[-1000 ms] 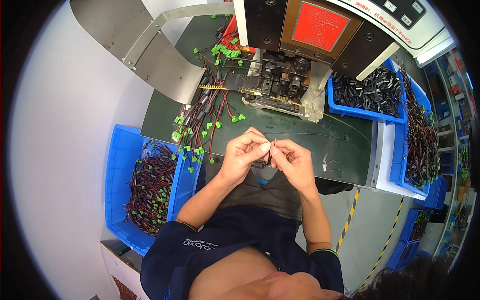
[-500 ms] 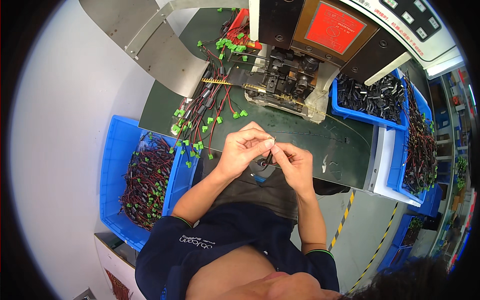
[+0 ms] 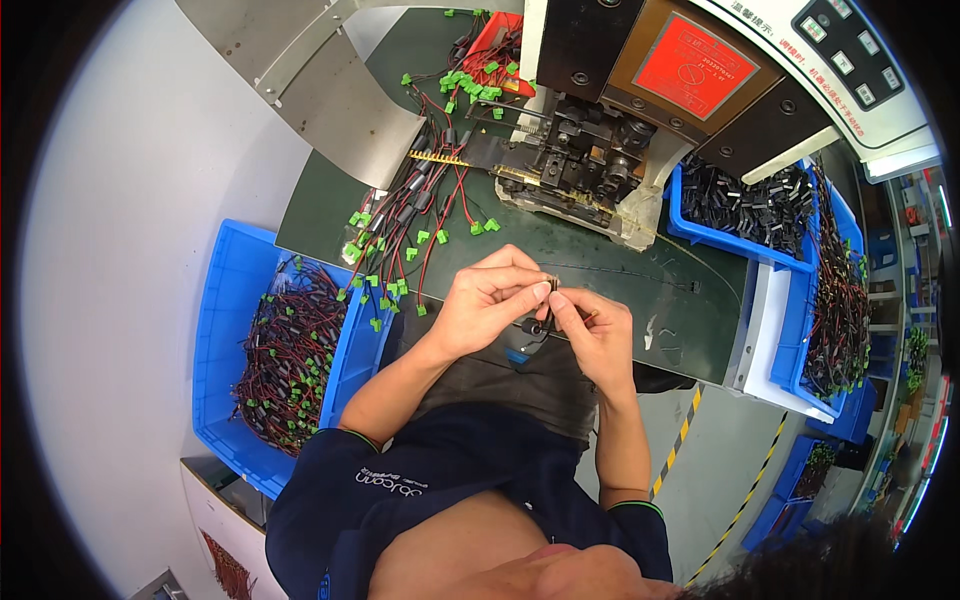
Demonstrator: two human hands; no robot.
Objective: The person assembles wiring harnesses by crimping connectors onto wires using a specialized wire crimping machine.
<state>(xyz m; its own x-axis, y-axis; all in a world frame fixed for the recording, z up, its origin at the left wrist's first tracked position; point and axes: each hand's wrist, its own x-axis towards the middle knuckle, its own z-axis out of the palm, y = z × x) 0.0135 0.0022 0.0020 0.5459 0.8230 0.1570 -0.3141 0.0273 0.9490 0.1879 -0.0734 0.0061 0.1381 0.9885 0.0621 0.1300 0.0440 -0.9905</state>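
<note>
Close together over the near edge of the table are my left hand (image 3: 497,300) and my right hand (image 3: 598,332). Both are closed, with fingertips almost meeting. A thin black wire lead (image 3: 537,326) hangs between them, partly hidden by my fingers. My left thumb and index finger pinch its upper end; what sits at that tip is too small to make out. Round the lead's lower part my right fingers are curled, and a short coppery end pokes out beside them. Just beyond my hands, a thin dark wire with a small black connector (image 3: 694,287) lies on the green tabletop (image 3: 590,258).
A crimping-type machine (image 3: 590,160) stands behind my hands. Finished-looking wires with green connectors (image 3: 410,215) lie to its left. A blue bin (image 3: 222,330) of wires stands lower left; another blue bin (image 3: 735,240) with black connector housings is at right, beside hanging wires (image 3: 835,300).
My fingers have shifted slightly around the black lead, which has turned a little between them. The whole view has moved slightly; nothing has been let go.
</note>
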